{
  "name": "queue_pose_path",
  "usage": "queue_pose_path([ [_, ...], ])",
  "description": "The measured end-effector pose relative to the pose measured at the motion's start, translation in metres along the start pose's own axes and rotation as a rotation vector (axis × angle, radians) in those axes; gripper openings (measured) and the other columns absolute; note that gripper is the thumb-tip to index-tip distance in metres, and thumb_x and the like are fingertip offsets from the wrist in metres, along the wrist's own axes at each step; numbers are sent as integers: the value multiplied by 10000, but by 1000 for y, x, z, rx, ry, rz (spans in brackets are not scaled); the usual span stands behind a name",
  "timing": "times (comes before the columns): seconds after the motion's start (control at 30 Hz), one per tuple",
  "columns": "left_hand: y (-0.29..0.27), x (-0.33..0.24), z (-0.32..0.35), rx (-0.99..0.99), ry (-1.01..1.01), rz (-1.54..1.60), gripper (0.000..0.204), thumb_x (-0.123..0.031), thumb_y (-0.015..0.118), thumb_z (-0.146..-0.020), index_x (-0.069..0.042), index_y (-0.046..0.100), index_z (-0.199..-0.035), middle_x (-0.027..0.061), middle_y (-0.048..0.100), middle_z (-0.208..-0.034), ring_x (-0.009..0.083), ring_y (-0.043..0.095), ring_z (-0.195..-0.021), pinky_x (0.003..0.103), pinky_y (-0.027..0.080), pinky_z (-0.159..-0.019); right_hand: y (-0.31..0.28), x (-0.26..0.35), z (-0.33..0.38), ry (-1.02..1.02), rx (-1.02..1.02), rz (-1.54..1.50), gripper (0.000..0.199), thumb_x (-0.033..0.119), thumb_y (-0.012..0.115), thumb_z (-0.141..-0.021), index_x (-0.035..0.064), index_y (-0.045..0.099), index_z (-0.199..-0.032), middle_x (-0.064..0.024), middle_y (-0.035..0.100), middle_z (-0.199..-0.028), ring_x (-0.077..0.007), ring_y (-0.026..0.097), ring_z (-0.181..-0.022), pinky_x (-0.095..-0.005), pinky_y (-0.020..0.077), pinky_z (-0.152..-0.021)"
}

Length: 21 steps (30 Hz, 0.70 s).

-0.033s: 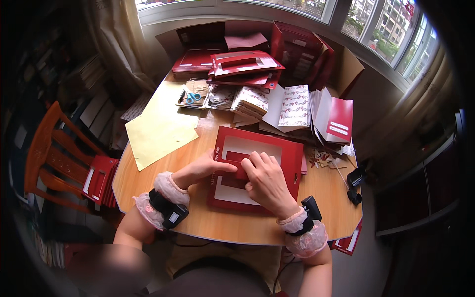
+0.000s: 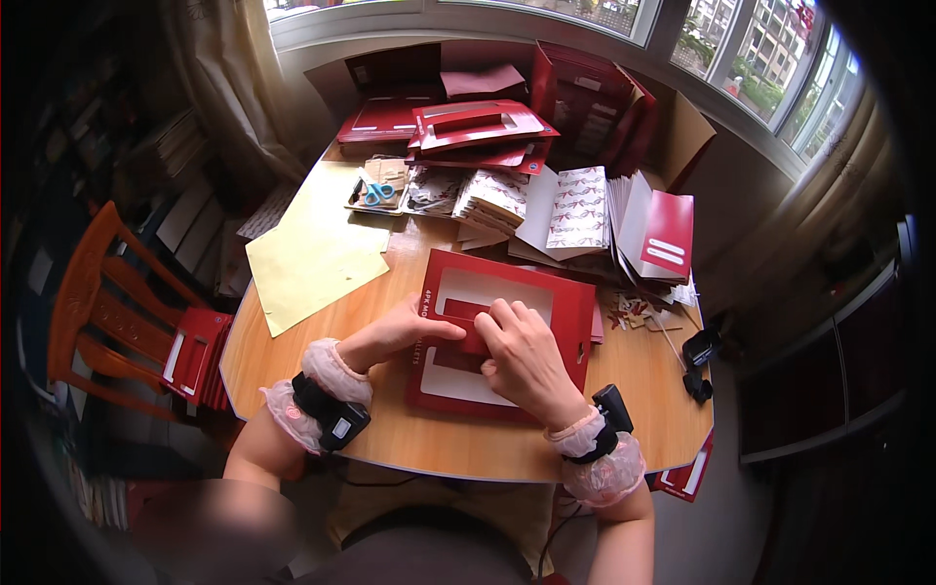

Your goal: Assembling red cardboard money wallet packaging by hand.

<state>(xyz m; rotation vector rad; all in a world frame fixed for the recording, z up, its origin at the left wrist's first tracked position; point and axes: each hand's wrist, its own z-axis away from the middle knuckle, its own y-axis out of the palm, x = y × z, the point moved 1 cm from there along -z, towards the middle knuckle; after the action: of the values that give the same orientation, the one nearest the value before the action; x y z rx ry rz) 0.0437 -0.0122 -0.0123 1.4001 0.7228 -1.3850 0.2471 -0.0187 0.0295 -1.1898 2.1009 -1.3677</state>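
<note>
Here both hands, left hand (image 2: 408,330) and right hand (image 2: 519,351), press flat, unclenched, on the red card sheet (image 2: 565,312); beyond it lie paper stacks (image 2: 575,210), scissors (image 2: 375,192) and yellow paper (image 2: 312,249).

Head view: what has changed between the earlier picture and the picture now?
Nothing visibly changed. Left hand and right hand lie on the red card sheet as before, fingers at its middle flap; yellow paper and scissors lie where they were.
</note>
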Motion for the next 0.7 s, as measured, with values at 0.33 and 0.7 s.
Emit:
queue_pose_path([
  [0.33, -4, 4, 1, -36, -50, -68, 490, -132, 781, -761, -7, 581, -1190, 81, 661, -1060, 143, 639, -937, 291, 521, -829, 7, -4, 4, 31, 36, -142, 239, 41, 648, -619, 62, 485, -792, -99, 479, -837, -285, 514, -839, -378, 407, -745],
  [0.7, -2, 2, 0, -5, -78, 56, 486, -100, 746, -786, -18, 548, -1222, 73, 639, -1105, 150, 626, -990, 306, 511, -875, -4, -21, 4, -37, 75, -354, 293, 55, 752, -655, 53, 516, -829, -100, 526, -904, -301, 538, -892, -385, 435, -787],
])
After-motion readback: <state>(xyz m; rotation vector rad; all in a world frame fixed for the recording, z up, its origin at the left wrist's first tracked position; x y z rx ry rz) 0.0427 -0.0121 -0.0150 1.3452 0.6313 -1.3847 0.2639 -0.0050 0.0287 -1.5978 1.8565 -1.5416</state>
